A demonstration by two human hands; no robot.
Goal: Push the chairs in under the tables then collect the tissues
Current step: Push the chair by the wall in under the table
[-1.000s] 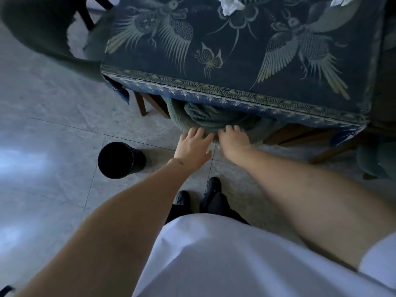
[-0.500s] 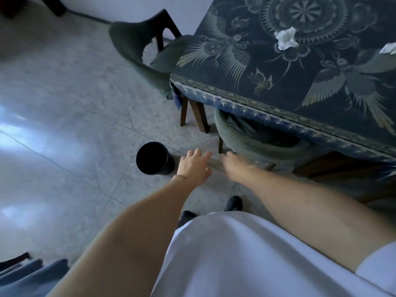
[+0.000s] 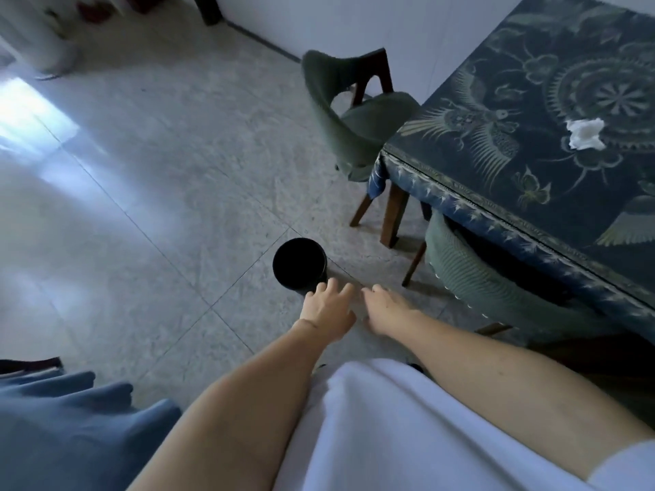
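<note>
A table (image 3: 460, 161) under a dark blue cloth with birds and a round pattern fills the right. One crumpled white tissue (image 3: 585, 133) lies on it. A green padded chair (image 3: 471, 281) is tucked under the table's near edge, only its curved back showing. A second green chair (image 3: 340, 111) stands out from the table's left side, seat partly under the corner. My left hand (image 3: 328, 311) and my right hand (image 3: 384, 310) hover side by side over the floor, fingers relaxed, holding nothing, clear of the near chair.
A black round bin (image 3: 299, 264) stands on the pale tiled floor just beyond my left hand. Blue cloth (image 3: 71, 430) bunches at the lower left. A white wall (image 3: 354, 19) runs behind the far chair. Bright light patches lie on the floor at left.
Both hands have come off the near chair's back, which now sits under the table. My view has swung left, bringing the second chair and the bin into fuller sight.
</note>
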